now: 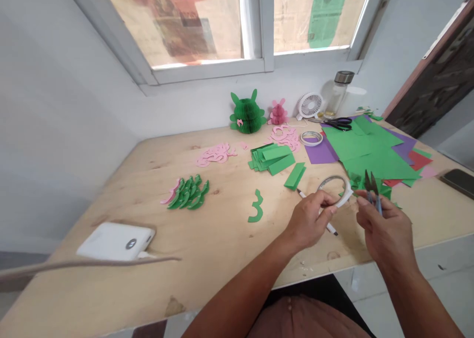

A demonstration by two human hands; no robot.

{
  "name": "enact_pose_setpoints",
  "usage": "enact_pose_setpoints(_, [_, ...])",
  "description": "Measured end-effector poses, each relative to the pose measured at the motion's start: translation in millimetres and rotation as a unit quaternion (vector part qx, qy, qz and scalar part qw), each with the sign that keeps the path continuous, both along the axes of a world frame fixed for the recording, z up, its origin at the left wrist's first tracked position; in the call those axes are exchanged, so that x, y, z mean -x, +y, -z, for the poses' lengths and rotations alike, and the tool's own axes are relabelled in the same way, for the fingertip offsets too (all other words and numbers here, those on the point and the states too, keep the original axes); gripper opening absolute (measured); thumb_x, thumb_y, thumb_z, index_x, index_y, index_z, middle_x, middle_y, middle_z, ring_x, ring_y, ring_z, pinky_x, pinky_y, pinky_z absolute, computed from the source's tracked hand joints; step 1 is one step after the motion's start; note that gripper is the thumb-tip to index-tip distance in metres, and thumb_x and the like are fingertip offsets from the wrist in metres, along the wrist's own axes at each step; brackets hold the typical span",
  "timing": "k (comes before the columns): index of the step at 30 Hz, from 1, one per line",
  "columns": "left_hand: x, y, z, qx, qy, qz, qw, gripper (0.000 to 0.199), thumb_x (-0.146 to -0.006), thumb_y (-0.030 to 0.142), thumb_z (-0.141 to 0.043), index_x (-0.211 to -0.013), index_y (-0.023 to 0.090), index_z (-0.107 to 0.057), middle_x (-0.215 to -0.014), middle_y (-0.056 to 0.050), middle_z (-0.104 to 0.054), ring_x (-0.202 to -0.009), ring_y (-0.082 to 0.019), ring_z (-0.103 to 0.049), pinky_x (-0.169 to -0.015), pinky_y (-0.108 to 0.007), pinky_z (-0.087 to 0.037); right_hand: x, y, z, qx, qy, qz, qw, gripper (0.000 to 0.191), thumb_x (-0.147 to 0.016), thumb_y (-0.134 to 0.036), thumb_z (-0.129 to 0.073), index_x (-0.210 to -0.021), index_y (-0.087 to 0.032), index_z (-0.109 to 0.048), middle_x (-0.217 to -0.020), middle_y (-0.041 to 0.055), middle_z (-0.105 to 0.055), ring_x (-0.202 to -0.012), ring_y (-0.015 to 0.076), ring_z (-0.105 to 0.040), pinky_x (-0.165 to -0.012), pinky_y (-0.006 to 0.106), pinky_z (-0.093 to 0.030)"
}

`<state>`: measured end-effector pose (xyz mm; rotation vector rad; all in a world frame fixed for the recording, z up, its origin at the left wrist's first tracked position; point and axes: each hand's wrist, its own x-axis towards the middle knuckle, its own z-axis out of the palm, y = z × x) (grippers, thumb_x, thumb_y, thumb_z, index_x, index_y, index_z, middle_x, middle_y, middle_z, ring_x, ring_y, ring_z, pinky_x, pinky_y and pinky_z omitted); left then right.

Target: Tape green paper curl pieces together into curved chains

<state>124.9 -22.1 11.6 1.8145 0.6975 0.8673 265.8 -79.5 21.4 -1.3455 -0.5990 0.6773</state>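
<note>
My left hand (310, 218) is closed on a roll of double-sided tape (347, 196), held just above the table. In my right hand (387, 224) is a pair of scissors (372, 184), blades pointing up and away. Its fingertips are close to the tape's edge; whether they pinch a strip there I cannot tell. Under the left hand lies a white pen (331, 228). A wavy green paper cut-out (256, 207) rests on the table to the left, with a folded green paper piece (295, 176) behind it.
Green curved pieces (190, 192), pink cut-outs (216, 155) and folded green strips (272, 156) lie across the wooden table (207, 249). Paper figures (248, 116), a fan (310, 105) and a bottle (336, 95) stand behind. A power bank (115, 240) sits left, a phone (459, 184) right.
</note>
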Motion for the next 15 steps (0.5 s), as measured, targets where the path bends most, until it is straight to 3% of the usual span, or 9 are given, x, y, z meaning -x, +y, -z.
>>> enact_pose_setpoints(11, [2.8, 1.5, 0.3, -0.009, 0.005, 0.008, 1.000, 0.005, -0.086, 0.024, -0.050, -0.086, 0.021, -0.054, -0.087, -0.003, -0.065, -0.086, -0.018, -0.060, -0.080, -0.030, -0.047, 0.4, 3.7, -2.3, 0.016, -0.049, -0.008, 0.999, 0.023, -0.065, -0.036, -0.077, -0.074, -0.019, -0.065, -0.057, -0.0051, -0.045, -0.046, 0.0055, -0.033, -0.039, 0.020, -0.025])
enact_pose_setpoints(15, [1.1, 2.1, 1.2, 0.023, -0.004, -0.002, 1.000, 0.004, -0.085, 0.023, -0.052, -0.083, 0.020, -0.054, -0.085, -0.003, -0.065, -0.086, -0.018, -0.060, -0.078, -0.030, -0.048, 4.0, -2.9, -4.4, 0.042, -0.115, 0.027, 0.992, 0.019, -0.067, -0.035, -0.075, -0.075, -0.020, -0.065, -0.058, -0.0038, -0.050, -0.049, 0.0077, -0.040, -0.043, 0.021, -0.033])
